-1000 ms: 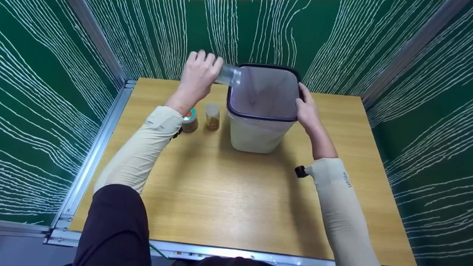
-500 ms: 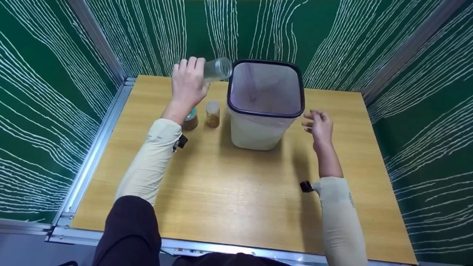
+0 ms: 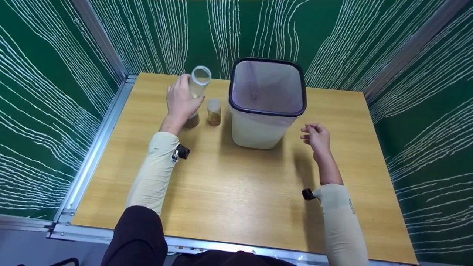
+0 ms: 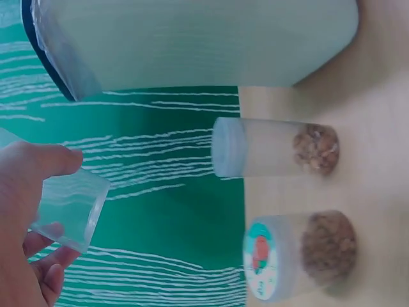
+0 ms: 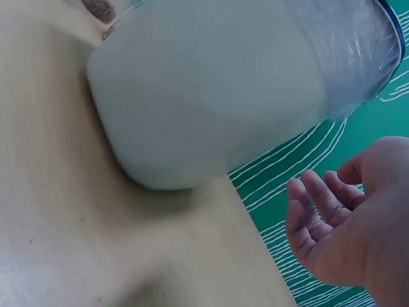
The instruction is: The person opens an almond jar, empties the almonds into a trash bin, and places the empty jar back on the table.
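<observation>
My left hand point(image 3: 181, 98) grips a clear plastic jar point(image 3: 199, 84), its round mouth tilted up; in the left wrist view the jar's wall point(image 4: 71, 208) looks see-through, with nothing visible inside. Just right of that hand stands a capped slim jar point(image 3: 213, 113) with brown bits at its bottom. A wider jar point(image 4: 291, 256) has a teal-and-red printed lid and darker brown pieces; the left hand partly covers it in the head view. My right hand point(image 3: 318, 138) hovers with loosely curled fingers, holding nothing, to the right of a pale square bin point(image 3: 258, 131).
Around the bin's mouth runs a black rim point(image 3: 266, 113), over a thin translucent liner point(image 5: 351, 57). The wooden table point(image 3: 236, 199) has a metal frame along its front and left edges. Green panels point(image 3: 317, 40) with white wavy lines enclose the back and sides.
My left hand has drawn the jar left and down away from the bin's rim, turning its mouth upward. The right hand has let go of the rim and moved down toward me.
</observation>
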Demonstrator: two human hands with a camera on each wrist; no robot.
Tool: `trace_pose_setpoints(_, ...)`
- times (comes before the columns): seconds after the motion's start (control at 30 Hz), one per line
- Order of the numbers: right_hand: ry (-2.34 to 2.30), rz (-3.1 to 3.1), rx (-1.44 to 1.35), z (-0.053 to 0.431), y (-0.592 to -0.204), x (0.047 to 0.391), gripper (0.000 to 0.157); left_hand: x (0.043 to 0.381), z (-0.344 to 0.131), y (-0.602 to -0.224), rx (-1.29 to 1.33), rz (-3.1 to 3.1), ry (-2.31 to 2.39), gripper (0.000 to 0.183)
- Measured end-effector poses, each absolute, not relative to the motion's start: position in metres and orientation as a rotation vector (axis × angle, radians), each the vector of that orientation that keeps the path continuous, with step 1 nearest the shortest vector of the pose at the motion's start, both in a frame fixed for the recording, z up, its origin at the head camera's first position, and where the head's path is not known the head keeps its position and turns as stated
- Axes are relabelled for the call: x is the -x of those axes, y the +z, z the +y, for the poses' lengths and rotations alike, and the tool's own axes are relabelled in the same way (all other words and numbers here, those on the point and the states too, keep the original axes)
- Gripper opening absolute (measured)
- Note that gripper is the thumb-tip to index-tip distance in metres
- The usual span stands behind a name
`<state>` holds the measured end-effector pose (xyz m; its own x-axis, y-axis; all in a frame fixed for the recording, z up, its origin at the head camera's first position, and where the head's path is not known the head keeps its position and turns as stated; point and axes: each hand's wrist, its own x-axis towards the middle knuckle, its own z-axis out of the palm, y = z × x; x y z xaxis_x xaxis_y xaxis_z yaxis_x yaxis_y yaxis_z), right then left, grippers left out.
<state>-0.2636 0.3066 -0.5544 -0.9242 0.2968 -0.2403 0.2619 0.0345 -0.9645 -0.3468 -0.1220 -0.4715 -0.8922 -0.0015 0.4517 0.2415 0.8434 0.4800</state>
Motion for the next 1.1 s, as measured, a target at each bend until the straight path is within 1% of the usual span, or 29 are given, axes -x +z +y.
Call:
trace_pose_setpoints(0.07,2.043,-2.297,0.595,0.309,-0.559,0.262,0.014,0.345,-0.127,-0.479,0.143,-2.595,-0.788,0.066)
trace_pose_setpoints(0.3,2.030,-2.389,0.599,0.315,-0.578,0.257,0.025,0.339,-0.147,-0.508,0.020,-2.647,-0.909,0.071)
trace_pose_setpoints(0.33,2.035,-2.395,0.607,0.316,-0.581,0.256,0.025,0.338,-0.150,-0.512,0.003,-2.655,-0.917,0.071)
trace_pose_setpoints(0.53,2.053,-2.437,0.638,0.321,-0.596,0.252,0.027,0.335,-0.170,-0.539,-0.064,-2.662,-1.015,0.068)
trace_pose_setpoints(0.73,2.034,-2.466,0.671,0.322,-0.608,0.249,0.038,0.327,-0.191,-0.560,-0.120,-2.673,-1.042,0.066)
trace_pose_setpoints(0.9,2.058,-2.465,0.716,0.322,-0.614,0.245,0.038,0.321,-0.208,-0.578,-0.182,-2.642,-1.068,0.066)
trace_pose_setpoints(1.1,2.089,-2.474,0.688,0.320,-0.615,0.237,0.039,0.314,-0.228,-0.603,-0.241,-2.643,-1.100,0.069)
